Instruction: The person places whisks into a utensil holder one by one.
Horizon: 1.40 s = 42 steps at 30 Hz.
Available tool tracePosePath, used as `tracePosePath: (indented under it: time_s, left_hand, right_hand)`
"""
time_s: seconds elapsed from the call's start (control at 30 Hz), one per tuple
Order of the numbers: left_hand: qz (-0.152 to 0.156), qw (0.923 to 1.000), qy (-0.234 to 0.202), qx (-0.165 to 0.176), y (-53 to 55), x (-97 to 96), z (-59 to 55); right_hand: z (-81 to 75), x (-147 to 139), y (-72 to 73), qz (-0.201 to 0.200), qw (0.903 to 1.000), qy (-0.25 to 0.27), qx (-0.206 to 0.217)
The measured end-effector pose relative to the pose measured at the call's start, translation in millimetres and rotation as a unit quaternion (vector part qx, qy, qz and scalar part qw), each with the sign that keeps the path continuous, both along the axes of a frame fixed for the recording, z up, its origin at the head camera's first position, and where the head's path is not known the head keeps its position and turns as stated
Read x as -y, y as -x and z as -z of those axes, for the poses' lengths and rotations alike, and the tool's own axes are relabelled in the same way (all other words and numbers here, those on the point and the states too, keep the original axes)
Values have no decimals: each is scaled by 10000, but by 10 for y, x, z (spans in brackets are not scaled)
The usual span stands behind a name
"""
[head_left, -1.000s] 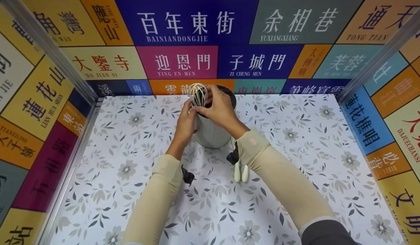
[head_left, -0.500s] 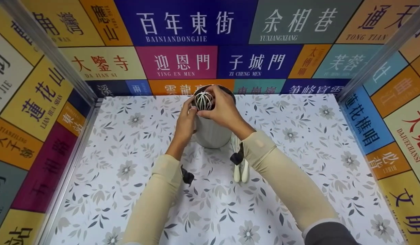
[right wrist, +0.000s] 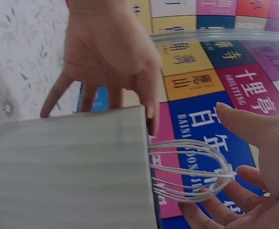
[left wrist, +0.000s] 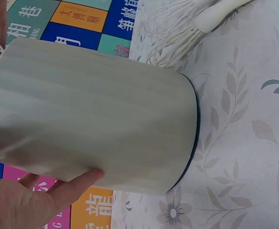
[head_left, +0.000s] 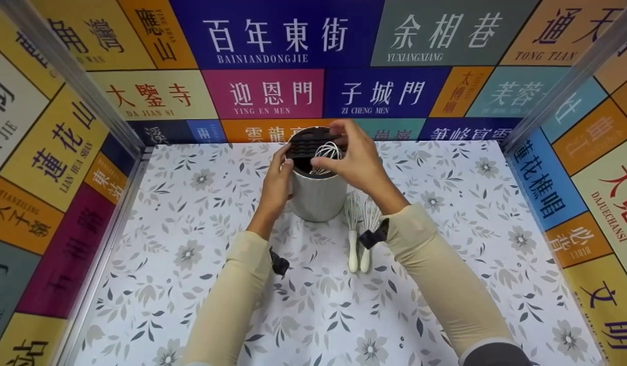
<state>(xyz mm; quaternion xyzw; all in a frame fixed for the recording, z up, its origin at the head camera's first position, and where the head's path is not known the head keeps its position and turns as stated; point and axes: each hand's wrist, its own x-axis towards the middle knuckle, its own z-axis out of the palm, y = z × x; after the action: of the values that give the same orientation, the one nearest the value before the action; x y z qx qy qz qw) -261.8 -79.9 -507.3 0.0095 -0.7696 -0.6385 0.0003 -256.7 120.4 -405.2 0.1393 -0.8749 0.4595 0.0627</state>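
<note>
A pale grey utensil holder [head_left: 318,201] with a dark divided top [head_left: 306,147] stands upright at the back of the table. My left hand [head_left: 277,184] holds it at the left, its thumb at the rim and its fingers along the wall in the right wrist view. A wire whisk [right wrist: 189,167] stands in the holder with its loops above the rim; the handle is hidden inside. My right hand [head_left: 362,160] is spread around these loops, thumb apart, with fingertips at the wires [head_left: 327,151]. Whether they touch is unclear.
Two more whisks with cream handles [head_left: 353,251] lie side by side on the floral tabletop [head_left: 313,310], right of the holder's base. Printed panels [head_left: 262,94] wall in the back and both sides. Small black wrist pieces [head_left: 279,263] hang under the sleeves.
The whisk has sunk into the holder and its loops have shifted right. My right hand has moved right and its fingers have spread. The left hand stays in place.
</note>
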Motion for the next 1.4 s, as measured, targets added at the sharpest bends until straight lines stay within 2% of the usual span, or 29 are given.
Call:
tracePosePath:
  time_s: [0.3, 0.53, 0.77, 1.03, 1.2, 1.4]
  left_hand:
    - [-44, 9999, 51, -144, 7, 11, 37]
    - [-24, 9999, 10, -139, 6, 14, 48]
    - [-107, 9999, 40, -64, 19, 3, 30]
    - [-74, 9999, -125, -75, 20, 4, 22]
    - [-80, 9998, -124, -125, 10, 2, 25]
    - [-86, 9999, -100, -97, 8, -5, 24]
  right_hand:
    - [-110, -509, -169, 422, 9983, 368, -179]
    - [15, -885, -313, 583, 9965, 591, 55]
    - [285, -1144, -425, 825, 9943, 561, 387]
    - [668, -1273, -505, 999, 9850, 1036, 957]
    - [907, -1293, -554, 1134, 9738, 1233, 1538]
    - [1230, -1294, -586, 1383, 9539, 1394, 2269]
